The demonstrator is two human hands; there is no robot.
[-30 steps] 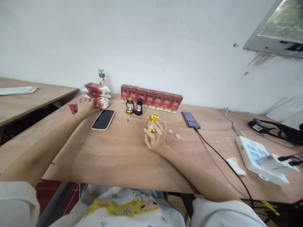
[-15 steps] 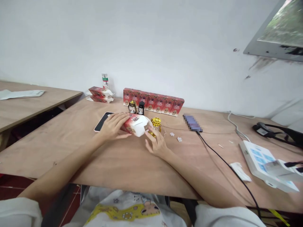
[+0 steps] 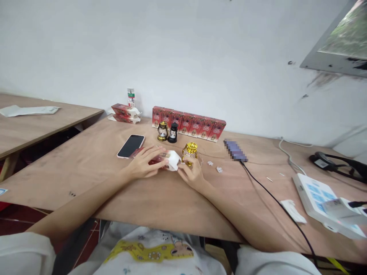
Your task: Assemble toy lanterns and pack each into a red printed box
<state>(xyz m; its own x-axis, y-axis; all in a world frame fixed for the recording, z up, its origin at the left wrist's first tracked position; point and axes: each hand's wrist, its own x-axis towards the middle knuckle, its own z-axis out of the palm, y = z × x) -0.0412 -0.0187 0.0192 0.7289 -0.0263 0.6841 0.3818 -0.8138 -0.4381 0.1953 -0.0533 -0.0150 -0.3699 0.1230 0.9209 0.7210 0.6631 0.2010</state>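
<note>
A red carton (image 3: 172, 159) lies tilted low over the table, its white end flaps facing right. Wrapped over its left part is my left hand (image 3: 143, 164), closed on it. My right hand (image 3: 192, 173) is at the flap end, thumb and fingers pinching a white flap; the fingertips are partly hidden. Just behind that hand stands a shiny gold mini lantern (image 3: 191, 147). Farther back, a dark-gold lantern (image 3: 162, 131) and a black lantern (image 3: 172, 133) stand side by side.
Several red boxes (image 3: 197, 126) form a row by the wall. Two flattened-looking red cartons (image 3: 124, 110) lie stacked near a bottle (image 3: 131, 97). Phones (image 3: 132, 146) lie left and right, a cable (image 3: 272, 194) trails from one, and a power strip (image 3: 315, 194) sits at right.
The carton has come down and turned, with its flap end lower. My right fingers have closed in on the flap. The left-hand phone and the lanterns now show more fully.
</note>
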